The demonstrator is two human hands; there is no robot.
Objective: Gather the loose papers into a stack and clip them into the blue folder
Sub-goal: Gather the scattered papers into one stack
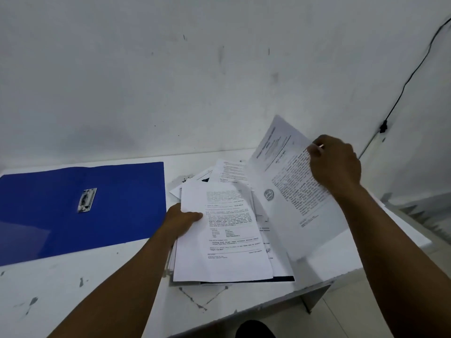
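Observation:
The blue folder [117, 206] lies open and flat on the left of the white table, its metal clip [86, 200] near the middle. To its right sits a loose pile of printed papers [224, 242], sheets fanned at different angles. My left hand [181, 219] grips the pile's left edge, thumb on the top sheet. My right hand [335, 162] pinches the upper right edge of one printed sheet [290, 196] and holds it lifted and tilted above the pile's right side. More sheets poke out behind the pile.
The white table [85, 284] is scuffed, and its front right corner [327, 286] drops off to the tiled floor. A white wall stands right behind the table. A black cable [400, 93] runs down the wall at the right.

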